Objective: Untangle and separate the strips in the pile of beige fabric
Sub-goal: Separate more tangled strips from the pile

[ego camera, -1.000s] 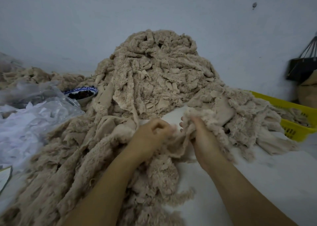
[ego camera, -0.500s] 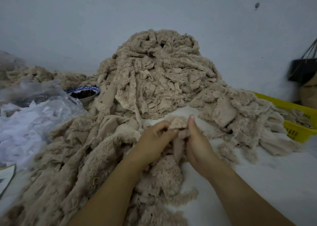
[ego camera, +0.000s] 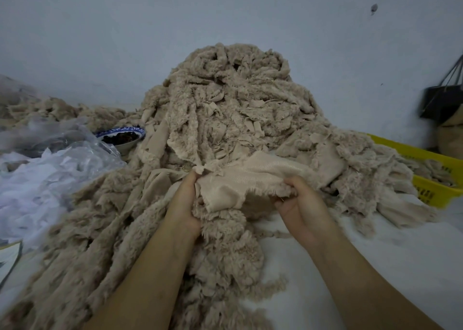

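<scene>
Before beige pile, left hand and right hand gripping one strip, yellow basket holding scraps

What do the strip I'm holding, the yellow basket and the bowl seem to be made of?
The strip: likely plush faux-fur fabric, matte; smooth knit-looking backing, fluffy frayed edge. The yellow basket: probably moulded plastic, slightly glossy; slotted wall. The bowl: seemingly glazed ceramic; white body, blue patterned rim.

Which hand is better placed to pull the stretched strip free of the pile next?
Right, probably. The right hand grips the strip beside the bare white surface, with room to draw away; the left hand pinches the end tangled against the pile, suited to anchoring.
</scene>
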The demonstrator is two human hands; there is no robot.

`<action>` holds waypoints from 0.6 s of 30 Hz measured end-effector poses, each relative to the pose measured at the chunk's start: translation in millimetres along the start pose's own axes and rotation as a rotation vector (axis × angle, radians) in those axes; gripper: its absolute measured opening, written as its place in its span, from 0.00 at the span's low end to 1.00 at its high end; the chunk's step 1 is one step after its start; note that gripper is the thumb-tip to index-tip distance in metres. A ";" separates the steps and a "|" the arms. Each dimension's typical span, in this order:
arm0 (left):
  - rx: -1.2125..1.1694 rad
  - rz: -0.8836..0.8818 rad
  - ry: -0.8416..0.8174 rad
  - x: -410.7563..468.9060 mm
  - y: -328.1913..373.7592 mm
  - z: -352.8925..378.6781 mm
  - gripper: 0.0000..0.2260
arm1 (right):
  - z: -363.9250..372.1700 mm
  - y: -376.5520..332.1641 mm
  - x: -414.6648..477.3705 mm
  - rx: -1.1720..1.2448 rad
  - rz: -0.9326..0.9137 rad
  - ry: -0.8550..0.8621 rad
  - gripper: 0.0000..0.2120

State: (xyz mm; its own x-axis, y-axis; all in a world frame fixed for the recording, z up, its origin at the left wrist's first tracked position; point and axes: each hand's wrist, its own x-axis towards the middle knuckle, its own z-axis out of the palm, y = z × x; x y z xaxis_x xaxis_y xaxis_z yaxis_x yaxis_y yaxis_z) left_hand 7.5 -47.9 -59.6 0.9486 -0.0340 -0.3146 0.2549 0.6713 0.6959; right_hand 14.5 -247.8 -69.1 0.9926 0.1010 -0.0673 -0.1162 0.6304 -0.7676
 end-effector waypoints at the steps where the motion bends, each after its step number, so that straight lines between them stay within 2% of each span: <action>1: 0.003 -0.010 0.010 -0.3 0.8 -1.1 0.16 | -0.7 -0.8 0.4 0.031 0.007 -0.013 0.10; 5: -0.030 -0.046 0.026 -0.3 5.0 -4.5 0.16 | -4.0 -1.0 4.4 0.102 0.006 -0.020 0.09; 8: -0.081 -0.036 -0.060 -1.3 4.4 -3.7 0.19 | -2.8 2.3 5.1 0.082 0.000 -0.024 0.08; 12: -0.151 0.027 -0.098 -0.6 8.6 -6.3 0.17 | -0.2 0.9 2.2 0.103 -0.028 -0.056 0.21; 14: -0.138 0.037 -0.121 0.2 8.4 -7.3 0.15 | 1.2 -2.0 0.1 0.092 -0.048 -0.052 0.24; 16: -0.115 0.067 -0.144 -1.9 5.7 -4.2 0.14 | 0.3 -0.3 2.9 0.067 -0.056 0.016 0.20; 18: -0.127 0.135 -0.164 -0.9 4.2 -2.5 0.19 | -2.5 4.6 7.5 -0.177 -0.090 0.174 0.10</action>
State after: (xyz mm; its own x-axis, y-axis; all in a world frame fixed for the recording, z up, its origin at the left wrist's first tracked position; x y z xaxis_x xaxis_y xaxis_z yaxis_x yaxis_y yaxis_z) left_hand 7.3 -43.2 -58.0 0.9929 -0.0499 -0.1081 0.1075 0.7653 0.6346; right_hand 21.5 -246.1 -74.7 0.9915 -0.0928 -0.0908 -0.0346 0.4850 -0.8738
